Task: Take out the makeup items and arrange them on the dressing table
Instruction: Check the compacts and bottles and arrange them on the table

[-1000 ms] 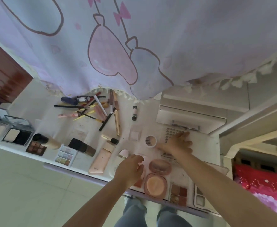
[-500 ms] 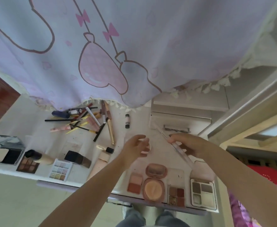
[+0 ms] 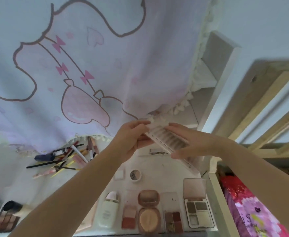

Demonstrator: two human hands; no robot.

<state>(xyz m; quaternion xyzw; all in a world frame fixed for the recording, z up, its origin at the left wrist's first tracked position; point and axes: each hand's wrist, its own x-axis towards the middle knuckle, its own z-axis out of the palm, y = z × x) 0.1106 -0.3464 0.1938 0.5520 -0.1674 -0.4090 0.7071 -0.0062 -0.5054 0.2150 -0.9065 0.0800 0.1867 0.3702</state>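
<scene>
hands raised above a white dressing table (image 3: 159, 166), both grasping one long pale palette (image 3: 167, 140) with a row of small pans, held tilted in the air. left hand (image 3: 131, 139) curls round its upper end; right hand (image 3: 191, 142) holds the lower part, fingers fairly straight along it. below lie open eyeshadow compacts (image 3: 199, 212), a round powder compact (image 3: 148, 218), a cream bottle (image 3: 108, 210) and scattered brushes and pencils (image 3: 66, 157). a lilac cartoon curtain (image 3: 89, 65) hangs behind.

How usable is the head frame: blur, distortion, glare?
Head view: motion blur smears the wooden frame at right; both hands, left hand and right hand, and the long palette they hold are soft. Strong wide-angle bending toward the edges. Even daylight, no hard glare; palettes along the table's near edge stay readable.
</scene>
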